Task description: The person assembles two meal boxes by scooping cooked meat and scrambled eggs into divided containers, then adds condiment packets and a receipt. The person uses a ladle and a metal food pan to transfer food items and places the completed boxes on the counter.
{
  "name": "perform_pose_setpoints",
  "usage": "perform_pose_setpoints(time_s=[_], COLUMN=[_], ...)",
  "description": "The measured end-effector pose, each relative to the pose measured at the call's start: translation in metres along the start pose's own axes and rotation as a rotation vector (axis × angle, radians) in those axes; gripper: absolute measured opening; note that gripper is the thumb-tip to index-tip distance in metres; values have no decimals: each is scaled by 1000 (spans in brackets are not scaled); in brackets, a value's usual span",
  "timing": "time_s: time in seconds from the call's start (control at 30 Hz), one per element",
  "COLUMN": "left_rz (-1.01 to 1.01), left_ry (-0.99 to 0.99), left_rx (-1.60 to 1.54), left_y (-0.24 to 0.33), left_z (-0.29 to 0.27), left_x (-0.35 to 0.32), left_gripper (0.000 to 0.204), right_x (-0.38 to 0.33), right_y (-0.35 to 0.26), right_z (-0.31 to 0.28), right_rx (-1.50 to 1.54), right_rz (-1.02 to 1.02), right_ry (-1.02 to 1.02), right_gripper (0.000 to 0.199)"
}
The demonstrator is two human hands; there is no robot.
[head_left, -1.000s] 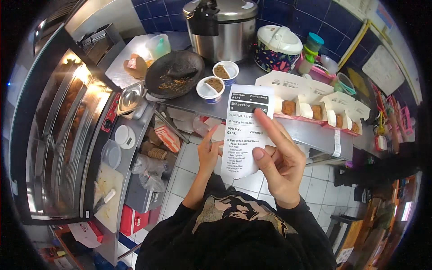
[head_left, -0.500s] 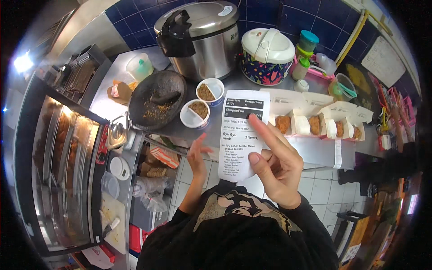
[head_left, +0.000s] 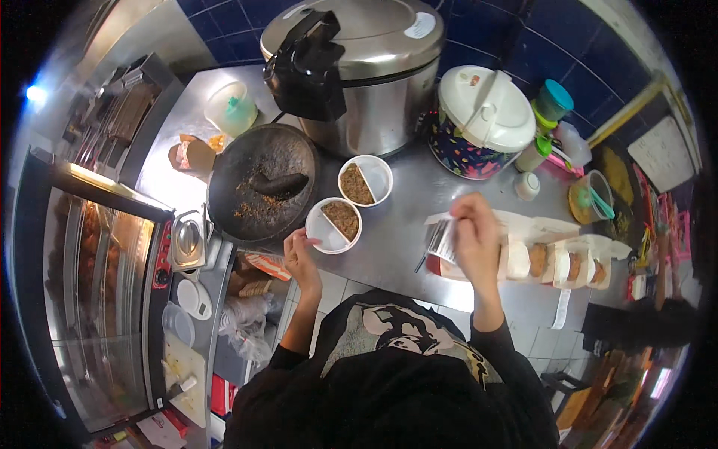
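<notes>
In the head view, the right hand (head_left: 479, 238), blurred, grips a printed receipt (head_left: 443, 239) above the counter (head_left: 389, 258), at the left end of a row of open cartons (head_left: 517, 262) with fried pieces. The left hand (head_left: 303, 263), fingers loosely spread and gripping nothing visible, is at the front divided bowl (head_left: 342, 221) of minced filling; contact is unclear. A matching rear bowl (head_left: 380, 178) sits just behind, a stone mortar (head_left: 233, 179) to their left.

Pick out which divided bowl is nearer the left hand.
The front bowl, at lower left: the left hand is by its rim; the rear bowl sits farther away.
</notes>
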State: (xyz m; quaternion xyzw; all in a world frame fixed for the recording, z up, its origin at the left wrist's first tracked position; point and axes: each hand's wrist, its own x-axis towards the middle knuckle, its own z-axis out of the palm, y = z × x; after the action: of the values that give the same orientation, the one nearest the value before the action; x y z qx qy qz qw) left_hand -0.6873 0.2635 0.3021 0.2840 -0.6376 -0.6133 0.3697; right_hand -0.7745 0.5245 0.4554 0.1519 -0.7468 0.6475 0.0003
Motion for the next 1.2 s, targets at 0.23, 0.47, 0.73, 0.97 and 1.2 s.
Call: perform_pose_setpoints(time_s=[0.23,0.47,0.73,0.97,1.2], left_rz=[-666,-423,-452,-403,-623], left_ry=[-114,-171,-385,-779,-1093], left_rx=[-25,-40,167,320,152], left_y=[-51,-82,24,30,43], left_z=[-16,-34,-118,-46,178], left_x=[-1,-11,-97,-202,-421], left_gripper=[49,33,49,45,43], right_x=[102,104,-40,-216,-397], right_y=[175,211,129,113,150], right_z=[101,112,29,-226,-513], right_rx=[-715,-531,-141,-147,-467], right_rz=[283,341,290,343,590], right_ry=[-48,-159,-186,-369,288], right_gripper=[35,28,25,26,26])
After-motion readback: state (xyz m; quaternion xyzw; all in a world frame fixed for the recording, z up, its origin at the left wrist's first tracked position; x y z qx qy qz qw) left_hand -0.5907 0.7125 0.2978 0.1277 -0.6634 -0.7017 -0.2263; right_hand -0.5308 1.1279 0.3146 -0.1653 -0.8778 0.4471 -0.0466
